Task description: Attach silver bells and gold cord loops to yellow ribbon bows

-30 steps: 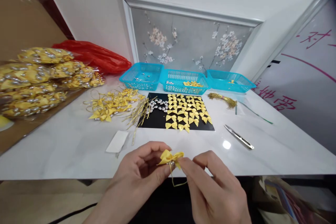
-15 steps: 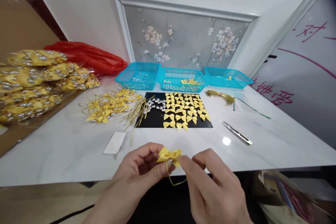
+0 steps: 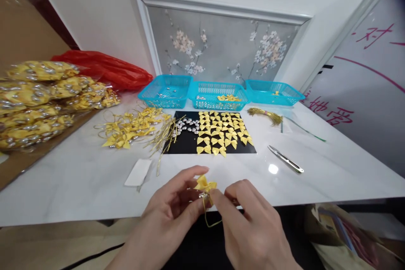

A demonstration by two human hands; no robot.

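Note:
Just in front of the table edge, a yellow ribbon bow (image 3: pixel 205 184) with a small silvery bell or bead (image 3: pixel 203 195) under it sits between my hands. My left hand (image 3: pixel 174 206) pinches the bead from below with the thumb, its index finger raised behind the bow. On the other side, my right hand (image 3: pixel 253 215) presses thumb and index fingertips at the bow's right lower edge. A thin yellow-gold cord (image 3: pixel 208 220) loops down from the bead toward my right fingers. The exact grip behind the bow is hidden.
A black mat (image 3: pixel 182 147) carries rows of bows and silvery beads. Finished bows with cords (image 3: pixel 133 126) pile at left. Thread snips (image 3: pixel 286 159), a white card (image 3: pixel 138 172), a gold cord bundle (image 3: pixel 265 114), blue baskets (image 3: pixel 166 93) and bagged bows (image 3: pixel 34 105) lie around.
The bow has turned and tilted, and more of the silvery bead shows. My left index finger has lifted and straightened; my right hand has shifted slightly left.

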